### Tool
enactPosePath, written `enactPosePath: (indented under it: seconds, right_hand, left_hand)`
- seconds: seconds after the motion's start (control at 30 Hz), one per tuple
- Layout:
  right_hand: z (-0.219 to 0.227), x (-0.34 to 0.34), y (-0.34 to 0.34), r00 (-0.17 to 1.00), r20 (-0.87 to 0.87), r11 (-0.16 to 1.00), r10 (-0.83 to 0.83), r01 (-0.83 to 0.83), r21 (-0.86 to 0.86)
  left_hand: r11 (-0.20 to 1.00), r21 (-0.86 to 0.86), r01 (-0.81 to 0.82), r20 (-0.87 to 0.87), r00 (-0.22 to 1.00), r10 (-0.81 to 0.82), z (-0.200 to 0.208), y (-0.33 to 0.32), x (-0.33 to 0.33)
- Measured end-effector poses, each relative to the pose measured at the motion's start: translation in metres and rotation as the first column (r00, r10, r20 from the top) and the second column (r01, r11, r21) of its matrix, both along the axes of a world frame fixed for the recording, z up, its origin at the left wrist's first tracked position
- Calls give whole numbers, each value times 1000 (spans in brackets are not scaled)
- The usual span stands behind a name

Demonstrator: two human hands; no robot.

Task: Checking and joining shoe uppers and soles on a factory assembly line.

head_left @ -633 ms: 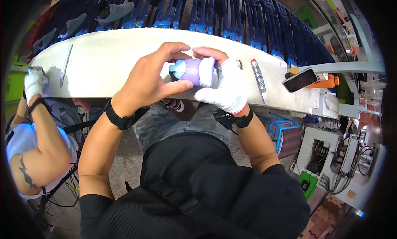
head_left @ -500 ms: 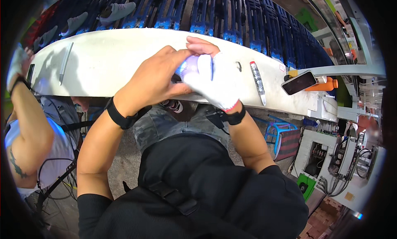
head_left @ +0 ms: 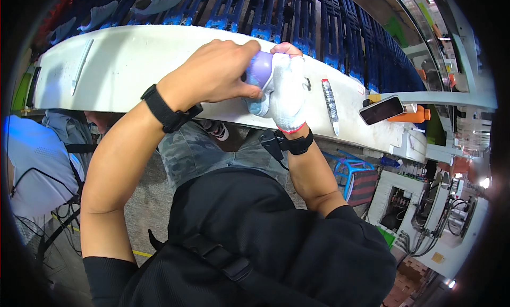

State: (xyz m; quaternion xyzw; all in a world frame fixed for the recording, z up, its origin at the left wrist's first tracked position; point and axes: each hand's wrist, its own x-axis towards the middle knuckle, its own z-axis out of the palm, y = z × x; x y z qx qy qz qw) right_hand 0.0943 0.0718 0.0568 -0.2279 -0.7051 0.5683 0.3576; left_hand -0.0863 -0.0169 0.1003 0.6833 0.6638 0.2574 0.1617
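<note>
Between my two hands, above the white table (head_left: pixel 143 73), is a lavender shoe (head_left: pixel 260 67) with a paler lower part; much of it is covered by my fingers. My bare left hand (head_left: pixel 215 73) curls around its left side, thumb below and fingers over the top. On the other side my right hand (head_left: pixel 289 92), in a white glove with red trim and bare fingertips, grips the shoe. A small dark ring-like piece (head_left: pixel 307 84) lies on the table just right of the glove.
A red-tipped marker-like tool (head_left: pixel 330 108), a phone (head_left: pixel 381 110) and an orange bottle (head_left: pixel 413 115) are to the right. A slim silver tool (head_left: pixel 81 68) lies at left. Beyond the table runs a blue slatted conveyor (head_left: pixel 223 12) carrying shoes (head_left: pixel 101 13). Another person (head_left: pixel 42 163) sits at left.
Both hands have shifted slightly right in the view, and the shoe has turned so more of its lavender surface shows. The neighbouring person's raised arm has left the table's left end.
</note>
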Motion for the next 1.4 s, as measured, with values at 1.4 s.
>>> enactPosePath:
  seconds: [1.4]
  right_hand:
    - [-57, 54, 10, 954, 243, 765, 174, -286, 576]
  left_hand:
    - [941, 177, -288, 353, 911, 213, -84, -119, 40]
